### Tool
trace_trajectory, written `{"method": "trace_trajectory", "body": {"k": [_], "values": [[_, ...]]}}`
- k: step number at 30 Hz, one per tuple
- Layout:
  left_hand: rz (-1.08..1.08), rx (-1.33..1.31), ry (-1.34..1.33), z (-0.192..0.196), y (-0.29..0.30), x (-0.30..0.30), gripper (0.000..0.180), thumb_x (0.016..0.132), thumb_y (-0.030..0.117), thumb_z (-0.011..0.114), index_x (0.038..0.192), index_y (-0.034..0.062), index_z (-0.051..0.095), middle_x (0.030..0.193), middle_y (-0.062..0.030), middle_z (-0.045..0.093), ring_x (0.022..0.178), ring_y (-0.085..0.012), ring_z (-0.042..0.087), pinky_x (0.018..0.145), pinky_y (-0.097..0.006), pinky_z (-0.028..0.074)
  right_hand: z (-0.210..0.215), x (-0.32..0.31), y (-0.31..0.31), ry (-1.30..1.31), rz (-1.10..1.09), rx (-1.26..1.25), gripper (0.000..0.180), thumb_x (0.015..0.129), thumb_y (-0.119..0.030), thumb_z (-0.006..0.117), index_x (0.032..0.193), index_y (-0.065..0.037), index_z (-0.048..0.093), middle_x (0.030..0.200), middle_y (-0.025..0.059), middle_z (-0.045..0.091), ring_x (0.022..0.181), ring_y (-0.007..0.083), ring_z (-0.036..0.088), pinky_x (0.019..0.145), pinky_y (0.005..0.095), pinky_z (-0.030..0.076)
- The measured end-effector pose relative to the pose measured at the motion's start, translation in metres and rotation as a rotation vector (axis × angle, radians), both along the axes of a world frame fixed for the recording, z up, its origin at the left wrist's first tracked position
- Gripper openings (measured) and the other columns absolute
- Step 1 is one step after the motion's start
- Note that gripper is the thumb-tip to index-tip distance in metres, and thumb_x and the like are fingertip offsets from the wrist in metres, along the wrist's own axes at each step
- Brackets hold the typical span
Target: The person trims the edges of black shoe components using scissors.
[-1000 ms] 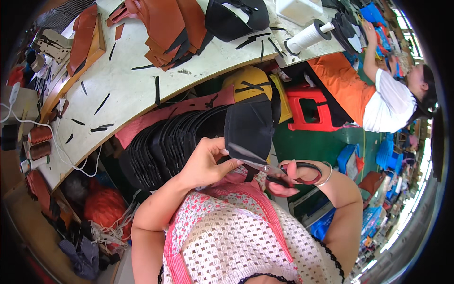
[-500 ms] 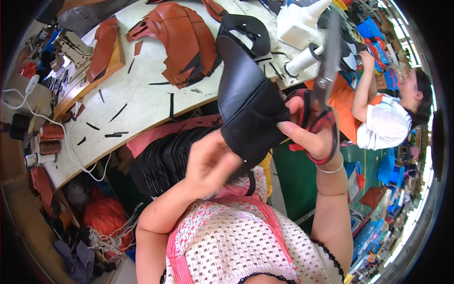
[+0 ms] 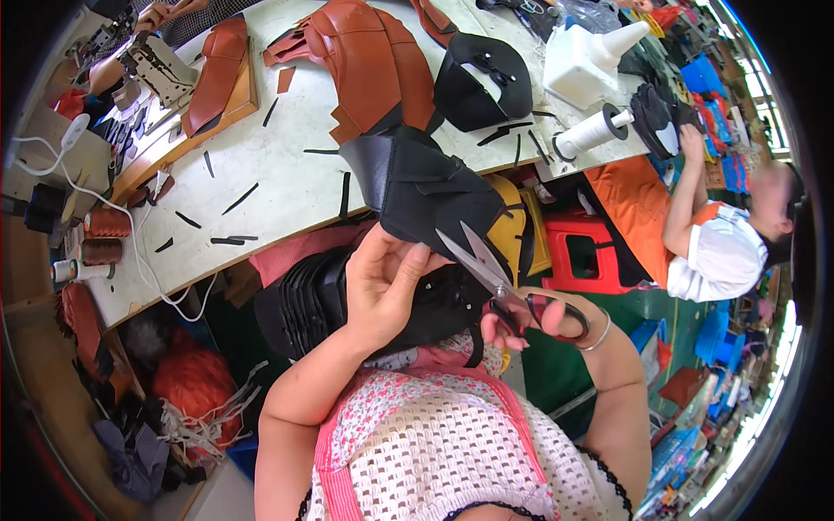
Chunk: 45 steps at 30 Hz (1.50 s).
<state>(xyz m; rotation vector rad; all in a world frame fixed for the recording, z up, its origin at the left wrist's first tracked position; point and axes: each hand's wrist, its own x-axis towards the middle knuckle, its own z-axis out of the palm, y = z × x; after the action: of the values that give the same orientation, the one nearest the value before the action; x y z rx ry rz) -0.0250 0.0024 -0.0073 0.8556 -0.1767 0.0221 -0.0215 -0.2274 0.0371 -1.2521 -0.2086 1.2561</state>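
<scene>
My left hand (image 3: 380, 282) pinches the lower edge of a black shoe upper (image 3: 439, 195) between thumb and fingers. The upper has a smooth leather part at its left and matte fabric folds elsewhere. In my right hand (image 3: 521, 323) are scissors (image 3: 486, 276) with red and black handles, fingers through the loops. Their blades stand apart and point up-left at the upper's lower edge; I cannot tell whether they touch it. Below my hands a stack of black pieces (image 3: 300, 304) lies across my lap, partly hidden by my left arm.
On the white table (image 3: 287, 187) lie brown leather pieces (image 3: 369, 65), another black piece (image 3: 508, 91), dark trimmed strips, a white bottle (image 3: 586, 65) and a thread spool (image 3: 591, 135). A red stool (image 3: 586, 276) stands at right, near a co-worker (image 3: 717, 243). Another person's hands show at far left.
The scissors have swung down from pointing upward, and their blades have parted. My right hand has let go of the upper, which has turned and shifted left in my left hand.
</scene>
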Motion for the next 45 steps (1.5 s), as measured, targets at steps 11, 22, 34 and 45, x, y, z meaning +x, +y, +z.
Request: {"method": "trace_trajectory", "body": {"k": [11,22,34,45], "values": [[0.051,-0.016,0.057,-0.005,0.000,-0.002,0.022,0.094,-0.002,0.045,0.116,0.0008,0.047,0.114,-0.0141,0.058,0.105,-0.0222,0.060,0.086,-0.036,0.053,-0.032,0.010,-0.017,0.266,0.211,0.223,0.101,0.070,-0.087,0.027,0.106,0.004,0.054,0.086,0.0051,0.057,0.067,0.0089,0.051,0.060,0.0210,0.039],[-0.053,-0.091,0.068,-0.014,0.004,-0.008,0.024,0.094,-0.004,0.045,0.117,-0.0054,0.047,0.115,-0.0156,0.057,0.108,-0.0250,0.057,0.095,-0.041,0.048,-0.021,0.023,0.001,0.198,0.174,0.139,0.096,0.065,-0.086,0.040,0.097,0.003,0.055,0.085,0.0067,0.055,0.064,0.0080,0.048,0.059,0.0196,0.037],[-0.138,0.041,0.080,-0.023,0.007,-0.014,0.023,0.092,-0.005,0.047,0.115,-0.0050,0.051,0.110,-0.0127,0.060,0.103,-0.0189,0.058,0.091,-0.034,0.049,-0.017,0.019,0.013,0.200,0.144,0.087,0.081,0.071,-0.080,0.044,0.087,-0.002,0.057,0.077,-0.0005,0.054,0.064,0.0049,0.050,0.060,0.0191,0.042],[-0.063,0.416,0.071,-0.008,0.015,-0.005,0.012,0.084,-0.006,0.056,0.095,-0.0043,0.059,0.095,-0.0085,0.055,0.084,-0.0167,0.053,0.073,-0.025,0.042,0.016,0.030,0.008,-0.198,0.105,-0.161,0.060,0.086,-0.060,0.053,0.071,-0.002,0.053,0.057,-0.0006,0.050,0.044,0.0058,0.050,0.041,0.0182,0.039]]}}
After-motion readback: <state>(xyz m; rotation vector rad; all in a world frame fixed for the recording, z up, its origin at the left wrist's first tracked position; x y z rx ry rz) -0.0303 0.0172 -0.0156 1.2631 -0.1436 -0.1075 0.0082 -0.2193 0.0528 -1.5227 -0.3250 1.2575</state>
